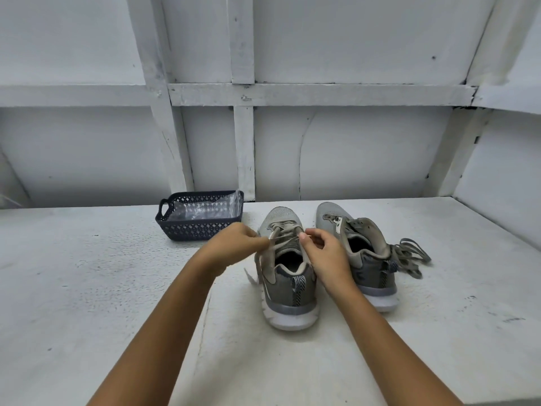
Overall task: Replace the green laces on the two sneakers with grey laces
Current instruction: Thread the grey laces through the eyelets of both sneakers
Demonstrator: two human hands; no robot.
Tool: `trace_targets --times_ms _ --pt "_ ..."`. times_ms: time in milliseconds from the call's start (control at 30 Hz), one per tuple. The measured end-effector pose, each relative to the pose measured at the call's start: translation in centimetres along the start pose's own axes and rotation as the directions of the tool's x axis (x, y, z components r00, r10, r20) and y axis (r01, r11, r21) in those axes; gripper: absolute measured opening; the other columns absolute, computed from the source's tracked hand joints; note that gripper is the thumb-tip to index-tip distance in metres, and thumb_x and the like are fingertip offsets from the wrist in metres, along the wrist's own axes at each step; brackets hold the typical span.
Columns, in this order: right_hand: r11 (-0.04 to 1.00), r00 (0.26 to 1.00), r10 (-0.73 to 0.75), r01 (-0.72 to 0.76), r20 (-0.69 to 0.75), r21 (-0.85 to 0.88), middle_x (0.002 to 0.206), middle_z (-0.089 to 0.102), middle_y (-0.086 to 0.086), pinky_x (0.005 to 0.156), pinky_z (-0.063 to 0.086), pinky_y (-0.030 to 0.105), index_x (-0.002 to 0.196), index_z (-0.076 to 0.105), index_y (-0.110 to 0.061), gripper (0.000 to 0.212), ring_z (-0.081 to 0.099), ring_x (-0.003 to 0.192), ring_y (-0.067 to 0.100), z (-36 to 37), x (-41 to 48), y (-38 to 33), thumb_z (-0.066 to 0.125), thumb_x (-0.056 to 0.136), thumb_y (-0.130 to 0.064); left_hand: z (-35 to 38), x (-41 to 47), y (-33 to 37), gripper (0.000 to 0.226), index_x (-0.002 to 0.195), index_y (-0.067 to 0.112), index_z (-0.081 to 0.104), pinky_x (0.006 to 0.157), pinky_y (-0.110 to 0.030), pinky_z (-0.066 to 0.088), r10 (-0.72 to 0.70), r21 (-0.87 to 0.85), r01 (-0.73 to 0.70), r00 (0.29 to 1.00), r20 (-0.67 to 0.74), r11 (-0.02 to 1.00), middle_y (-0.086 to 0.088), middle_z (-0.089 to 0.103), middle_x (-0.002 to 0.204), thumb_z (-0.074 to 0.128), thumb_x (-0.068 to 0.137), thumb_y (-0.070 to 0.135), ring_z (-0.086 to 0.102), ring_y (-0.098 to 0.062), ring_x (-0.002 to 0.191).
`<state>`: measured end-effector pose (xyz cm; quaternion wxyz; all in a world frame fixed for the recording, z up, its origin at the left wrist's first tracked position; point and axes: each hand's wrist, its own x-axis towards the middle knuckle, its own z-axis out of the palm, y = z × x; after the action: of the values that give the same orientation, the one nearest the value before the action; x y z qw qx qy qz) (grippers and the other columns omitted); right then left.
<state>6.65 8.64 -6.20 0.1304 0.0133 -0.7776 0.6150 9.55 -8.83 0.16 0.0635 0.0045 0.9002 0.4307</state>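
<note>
We see two grey knit sneakers with white soles standing upright side by side, heels toward us. The left sneaker (288, 285) carries a drab lace (282, 244) crossed through its lower eyelets. Our left hand (240, 244) and right hand (325, 253) each pinch a strand above the tongue, and one end trails down its left side. The right sneaker (363, 259) is unlaced, tongue pulled up. A loose lace (409, 256) lies bunched just beside its right flank.
</note>
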Motion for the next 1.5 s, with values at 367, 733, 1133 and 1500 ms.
trace_targets --times_ms 367,733,1133,1500 --pt "0.985 0.990 -0.079 0.097 0.120 -0.146 0.066 0.058 -0.005 0.065 0.043 0.027 0.079 0.065 -0.015 0.033 0.054 0.064 0.010 -2.4 0.5 -6.7 0.048 0.096 -0.037 -3.8 -1.0 1.8 0.029 0.073 0.008 0.055 0.064 -0.026 0.039 0.115 -0.423 -0.123 0.992 -0.043 0.898 0.001 0.054 0.056 0.044 0.098 0.018 0.050 -0.013 0.056" --pt "0.935 0.891 0.252 -0.325 0.376 0.141 0.058 0.043 -0.003 0.038 0.021 0.016 0.070 0.059 -0.014 0.022 0.033 0.044 0.007 2.9 1.4 -10.4 0.054 0.092 -0.017 -2.1 -0.6 0.8 0.028 0.076 0.008 0.057 0.053 -0.021 0.039 0.169 -0.491 -0.122 0.984 0.052 0.863 0.003 0.049 0.053 0.043 0.099 0.018 0.044 -0.011 0.051" --pt "0.767 0.892 0.360 -0.449 0.272 0.458 0.035 0.053 -0.001 0.037 0.044 0.013 0.068 0.052 -0.004 0.032 0.052 0.030 0.004 3.1 6.4 -9.2 0.040 0.098 -0.006 -2.0 -1.2 -2.4 0.020 0.097 0.001 0.065 0.056 -0.018 0.050 0.215 -0.739 -0.018 0.961 0.173 0.673 -0.001 0.056 0.062 0.051 0.085 0.008 0.055 -0.010 0.057" --pt "0.986 0.908 0.145 -0.100 0.394 -0.132 0.054 0.062 -0.001 0.043 0.045 0.016 0.082 0.064 -0.003 0.014 0.055 0.042 0.003 1.2 3.7 -9.0 0.057 0.092 -0.010 0.6 0.6 -1.8 0.012 0.090 0.003 0.062 0.070 -0.026 0.058 -0.120 -0.971 -0.082 0.986 -0.112 0.226 -0.007 0.073 0.078 0.050 0.092 0.001 0.071 -0.015 0.072"
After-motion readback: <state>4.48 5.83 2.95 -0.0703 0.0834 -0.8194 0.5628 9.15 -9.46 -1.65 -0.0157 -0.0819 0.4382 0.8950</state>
